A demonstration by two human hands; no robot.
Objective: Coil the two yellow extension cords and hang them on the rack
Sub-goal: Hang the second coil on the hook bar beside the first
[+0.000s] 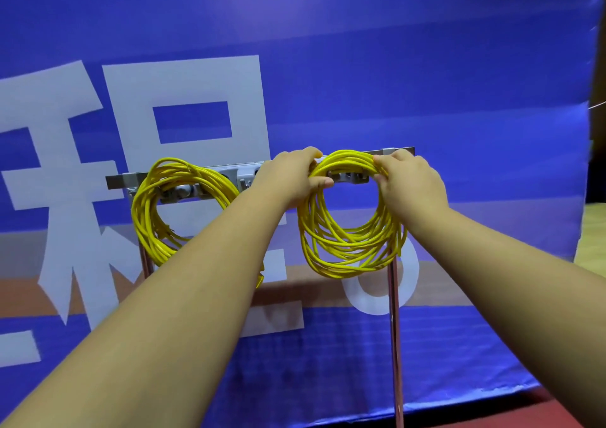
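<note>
Both hands are clamped on the top of the right coil (344, 250) of yellow extension cord, one on each upper side of the loop. The left hand (290, 178) grips the coil's upper left, with its fingers curled over the strands and its thumb pressed under them. The right hand (411, 186) grips the upper right, its fingers wrapped over the bundle from behind. The top of this coil sits level with the horizontal grey bar of the rack (216, 168), near the bar's right end, and a grey bracket on the bar shows through the loop. I cannot tell whether the coil's weight rests on a hook or only in the hands. The rest of the loop hangs down in front of the rack's right leg (395, 329). The left coil (147, 217), the other of the 2 cords, hangs from the bar near its left end with no hand on it, and the left forearm crosses in front of its lower right part. Behind the rack stands a blue banner (360, 67) with large white characters.
</note>
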